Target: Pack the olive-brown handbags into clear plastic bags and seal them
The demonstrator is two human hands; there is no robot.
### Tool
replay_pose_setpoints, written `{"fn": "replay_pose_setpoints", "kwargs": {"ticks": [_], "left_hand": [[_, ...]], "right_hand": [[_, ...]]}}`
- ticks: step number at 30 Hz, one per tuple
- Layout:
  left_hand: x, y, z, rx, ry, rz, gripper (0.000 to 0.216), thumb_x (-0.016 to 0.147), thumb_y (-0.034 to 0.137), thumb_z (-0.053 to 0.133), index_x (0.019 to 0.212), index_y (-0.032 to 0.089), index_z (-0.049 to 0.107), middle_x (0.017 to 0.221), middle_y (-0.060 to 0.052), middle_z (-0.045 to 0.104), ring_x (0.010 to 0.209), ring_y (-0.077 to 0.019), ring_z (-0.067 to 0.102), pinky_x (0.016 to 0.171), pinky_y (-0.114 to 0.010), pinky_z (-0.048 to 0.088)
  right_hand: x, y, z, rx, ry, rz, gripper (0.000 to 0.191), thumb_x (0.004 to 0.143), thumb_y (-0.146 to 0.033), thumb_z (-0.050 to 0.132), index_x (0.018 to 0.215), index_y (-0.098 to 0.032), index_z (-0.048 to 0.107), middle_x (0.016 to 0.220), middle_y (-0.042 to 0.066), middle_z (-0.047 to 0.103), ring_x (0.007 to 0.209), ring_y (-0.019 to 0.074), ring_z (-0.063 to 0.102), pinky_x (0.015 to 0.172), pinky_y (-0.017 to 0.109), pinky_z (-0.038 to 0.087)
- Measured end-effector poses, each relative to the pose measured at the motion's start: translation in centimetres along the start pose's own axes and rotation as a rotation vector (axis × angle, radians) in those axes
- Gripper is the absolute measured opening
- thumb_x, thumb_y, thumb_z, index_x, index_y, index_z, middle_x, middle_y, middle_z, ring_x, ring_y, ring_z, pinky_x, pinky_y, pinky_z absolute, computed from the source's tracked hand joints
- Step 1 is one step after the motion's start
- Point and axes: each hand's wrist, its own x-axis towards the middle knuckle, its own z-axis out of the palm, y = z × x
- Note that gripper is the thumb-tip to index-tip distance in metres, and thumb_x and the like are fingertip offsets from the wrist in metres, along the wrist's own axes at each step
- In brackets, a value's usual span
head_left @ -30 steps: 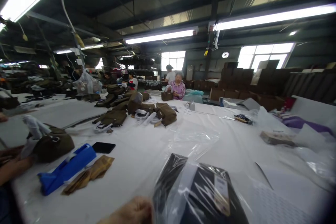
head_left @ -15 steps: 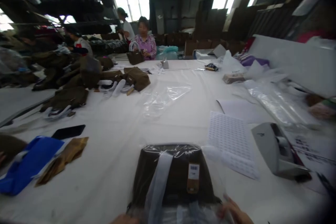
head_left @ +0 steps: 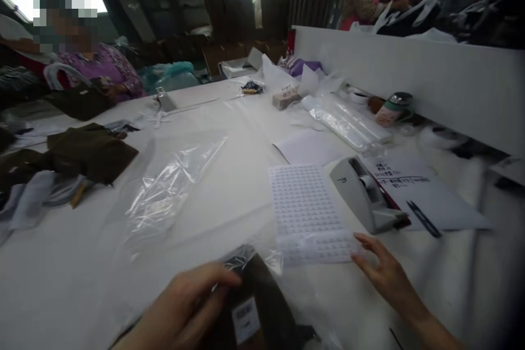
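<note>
A dark brown handbag [head_left: 266, 301] in a clear plastic bag, with a white barcode tag [head_left: 246, 320] on its front, lies tilted at the table's near edge. My left hand [head_left: 192, 301] is over its upper left part, fingers curled on the plastic-covered bag; some fingertips are hidden. To the right, my right hand [head_left: 383, 270] is open, thumb and fingers apart, at the lower right corner of a sheet of printed labels [head_left: 305, 202]. I see nothing held in it. Just beyond that hand stands a grey tape dispenser [head_left: 361, 197].
A clear plastic bag [head_left: 164, 197] lies flat at mid-table. Brown bags [head_left: 88, 150] are piled at left. Right of the dispenser are thread snips [head_left: 424, 219] on handwritten paper [head_left: 459, 205]. A mug [head_left: 394, 109] stands by the white partition [head_left: 394, 60]. A person [head_left: 98, 68] holds a bag across the table.
The view has swung right and closer. My right hand has left the handbag's right side and reached out to the label sheet. My left hand has come up onto the bag, which is now tilted.
</note>
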Motion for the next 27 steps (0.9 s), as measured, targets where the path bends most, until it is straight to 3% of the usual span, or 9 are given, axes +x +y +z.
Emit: {"fn": "replay_pose_setpoints", "kwargs": {"ticks": [4, 6, 8, 11, 15, 18, 21, 27], "left_hand": [[13.4, 4.0, 5.8, 0.196, -0.088, 0.209, 0.029, 0.085, 0.035, 0.043, 0.102, 0.023, 0.063, 0.102, -0.002, 0.067, 0.093, -0.0185, 0.06, 0.084, -0.027, 0.044], [17.8, 4.5, 9.0, 0.352, -0.142, 0.159, 0.032, 0.087, 0.037, 0.04, 0.104, 0.02, 0.062, 0.103, -0.006, 0.066, 0.094, -0.0203, 0.059, 0.083, -0.029, 0.045], [20.4, 3.9, 11.2, 0.477, -0.185, 0.083, 0.036, 0.088, 0.037, 0.036, 0.104, 0.017, 0.061, 0.102, -0.01, 0.066, 0.096, -0.023, 0.059, 0.083, -0.032, 0.045], [21.5, 2.4, 12.7, 0.555, -0.232, 0.013, 0.037, 0.088, 0.036, 0.035, 0.101, 0.014, 0.062, 0.1, -0.013, 0.066, 0.094, -0.0251, 0.06, 0.082, -0.034, 0.045], [20.7, 1.5, 12.8, 0.614, -0.305, -0.013, 0.034, 0.082, 0.039, 0.047, 0.099, 0.015, 0.064, 0.094, -0.012, 0.067, 0.091, -0.0256, 0.06, 0.08, -0.033, 0.045], [20.0, 1.6, 12.7, 0.609, -0.353, -0.006, 0.025, 0.075, 0.031, 0.056, 0.092, 0.016, 0.066, 0.091, -0.011, 0.068, 0.089, -0.0249, 0.06, 0.08, -0.032, 0.045], [19.6, 1.7, 12.7, 0.556, -0.382, -0.014, 0.019, 0.074, 0.023, 0.052, 0.085, 0.016, 0.066, 0.085, -0.008, 0.068, 0.082, -0.0213, 0.06, 0.076, -0.029, 0.045], [19.7, 1.9, 12.3, 0.384, -0.395, -0.137, 0.028, 0.077, 0.027, 0.044, 0.096, 0.015, 0.061, 0.084, -0.005, 0.066, 0.072, -0.0156, 0.059, 0.061, -0.024, 0.045]], "right_hand": [[0.5, -0.7, 1.4, -0.171, 0.119, -0.223, 0.038, 0.083, -0.038, 0.053, 0.118, -0.023, 0.049, 0.121, 0.008, 0.052, 0.115, 0.0254, 0.047, 0.098, 0.046, 0.042], [0.2, -1.1, 1.8, -0.178, 0.137, -0.305, 0.03, 0.085, -0.033, 0.052, 0.113, -0.023, 0.052, 0.118, 0.008, 0.053, 0.114, 0.0249, 0.047, 0.098, 0.047, 0.041], [-0.1, -1.5, 2.1, -0.167, 0.128, -0.369, 0.024, 0.085, -0.029, 0.052, 0.108, -0.023, 0.055, 0.114, 0.008, 0.055, 0.113, 0.025, 0.048, 0.096, 0.049, 0.042], [-0.4, -2.2, 2.7, -0.139, 0.099, -0.413, 0.017, 0.085, -0.025, 0.052, 0.101, -0.024, 0.058, 0.109, 0.007, 0.057, 0.111, 0.025, 0.049, 0.093, 0.048, 0.044], [-0.6, -3.8, 4.3, -0.145, 0.047, -0.466, 0.011, 0.084, -0.022, 0.054, 0.093, -0.024, 0.061, 0.103, 0.006, 0.059, 0.107, 0.0245, 0.051, 0.091, 0.046, 0.042], [-0.8, -4.7, 5.5, -0.174, 0.032, -0.454, 0.009, 0.083, -0.023, 0.056, 0.089, -0.024, 0.062, 0.102, 0.005, 0.06, 0.105, 0.0261, 0.05, 0.09, 0.047, 0.038], [-0.7, -5.3, 6.0, -0.174, 0.042, -0.42, 0.008, 0.083, -0.026, 0.058, 0.088, -0.025, 0.064, 0.1, 0.004, 0.061, 0.104, 0.0267, 0.048, 0.09, 0.047, 0.035], [-0.1, -6.4, 5.5, -0.212, 0.077, -0.453, 0.011, 0.083, -0.027, 0.059, 0.093, -0.026, 0.064, 0.097, 0.002, 0.063, 0.1, 0.0247, 0.05, 0.092, 0.046, 0.031]]}}
